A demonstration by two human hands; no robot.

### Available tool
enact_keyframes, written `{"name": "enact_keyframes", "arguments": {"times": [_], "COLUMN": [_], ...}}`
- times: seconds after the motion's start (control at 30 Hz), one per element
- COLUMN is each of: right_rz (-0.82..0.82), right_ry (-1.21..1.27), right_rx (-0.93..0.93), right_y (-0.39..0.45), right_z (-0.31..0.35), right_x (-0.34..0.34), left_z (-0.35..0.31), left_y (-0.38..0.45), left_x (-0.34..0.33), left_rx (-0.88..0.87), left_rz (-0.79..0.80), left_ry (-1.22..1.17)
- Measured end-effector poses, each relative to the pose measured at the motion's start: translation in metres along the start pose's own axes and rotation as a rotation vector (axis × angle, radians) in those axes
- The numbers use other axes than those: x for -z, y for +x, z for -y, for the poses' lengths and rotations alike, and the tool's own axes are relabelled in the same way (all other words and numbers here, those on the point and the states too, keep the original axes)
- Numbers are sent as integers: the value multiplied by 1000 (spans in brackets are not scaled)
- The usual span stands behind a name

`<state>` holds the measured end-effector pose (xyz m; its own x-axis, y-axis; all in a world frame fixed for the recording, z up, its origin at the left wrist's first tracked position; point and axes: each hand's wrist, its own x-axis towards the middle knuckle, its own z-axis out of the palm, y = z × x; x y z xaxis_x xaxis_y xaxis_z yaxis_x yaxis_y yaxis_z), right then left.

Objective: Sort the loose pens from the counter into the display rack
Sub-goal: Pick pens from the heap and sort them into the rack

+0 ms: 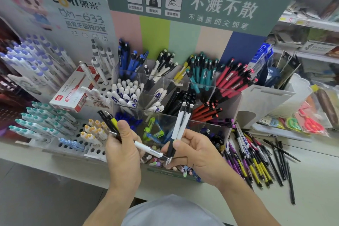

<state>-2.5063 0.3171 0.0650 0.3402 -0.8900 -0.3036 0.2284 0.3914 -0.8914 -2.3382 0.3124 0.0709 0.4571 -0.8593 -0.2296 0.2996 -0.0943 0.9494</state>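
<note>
While the left hand [122, 149] grips mixed pens [110, 121] and the right hand [192, 149] pinches two white pens [181, 121] upright, I'd drop those tip-down into the matching rack [227, 95] slot just ahead. Clear walls are tight, so go straight down. Loose pile [256, 161] sits right of the right hand.

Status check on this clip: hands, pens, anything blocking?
Left hand grips mixed pens. Right hand pinches two white pens upright before rack. Loose pile on counter. Nothing blocking.
</note>
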Motion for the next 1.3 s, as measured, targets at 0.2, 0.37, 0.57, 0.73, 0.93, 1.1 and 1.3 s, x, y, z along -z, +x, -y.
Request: {"name": "enact_keyframes", "arguments": {"times": [0.2, 0.37, 0.57, 0.73, 0.93, 1.1, 1.3], "right_rz": [-35, -33, -120, -206, -179, -113, 11], "right_ry": [-15, -32, -41, -177, -249, -218, -268], "right_rx": [21, 41, 167, 255, 246, 169, -10], "right_y": [-5, -12, -8, -3, -2, -5, -1], "right_z": [7, 11, 18, 19, 18, 24, 30], "right_x": [9, 9, -13, -17, -21, -18, -8], "left_z": [-2, -3, -1, -7, -4, -4, -15], "left_y": [2, 2, -15, -23, -24, -20, -15], "left_x": [7, 9, -4, -6, -5, -2, 5], "left_rx": [171, 188, 269, 166, 49, 16, 16], "left_rz": [23, 165, 198, 283, 319, 396, 501], "left_ry": [-117, -200, -210, -27, 178, 319, 431]}}
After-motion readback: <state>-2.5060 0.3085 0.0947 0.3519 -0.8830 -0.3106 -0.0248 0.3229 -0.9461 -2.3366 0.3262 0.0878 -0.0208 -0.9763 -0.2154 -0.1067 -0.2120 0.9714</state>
